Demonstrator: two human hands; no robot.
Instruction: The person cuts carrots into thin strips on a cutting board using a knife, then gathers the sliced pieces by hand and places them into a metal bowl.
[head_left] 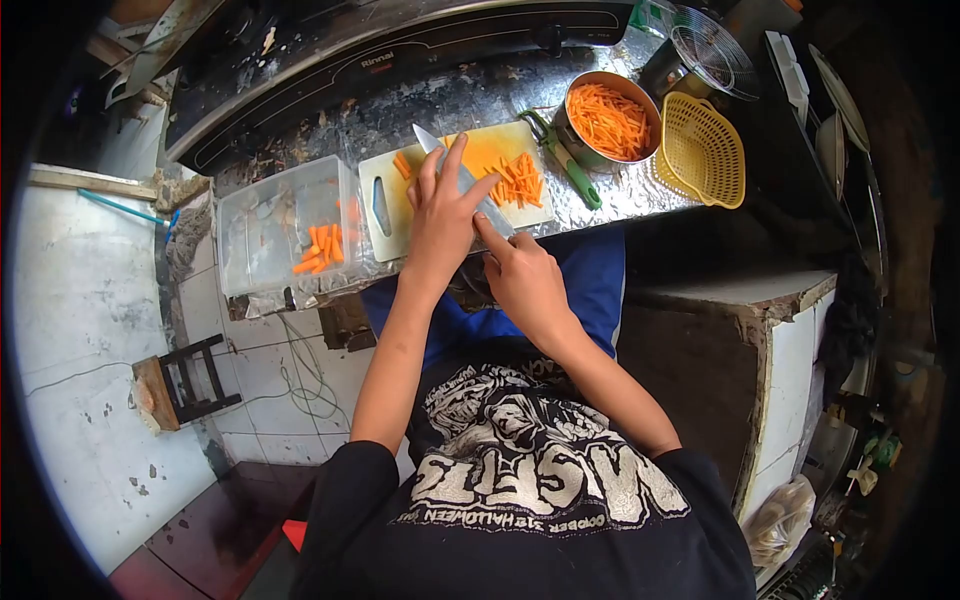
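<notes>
A kitchen knife lies slantwise over the cutting board, its tip pointing to the far left. My right hand is closed around its handle, with the index finger stretched along the blade. My left hand rests over the blade with fingers spread, apparently touching it. Cut carrot sticks are heaped on the board's right side, and a small carrot piece lies beyond my left fingers. Left of the board, a clear plastic container holds thicker carrot pieces.
A metal pot full of carrot strips stands at the right, beside a yellow basket. A green-handled tool lies between board and pot. Behind runs a Rinnai stove. A wire strainer sits at the far right.
</notes>
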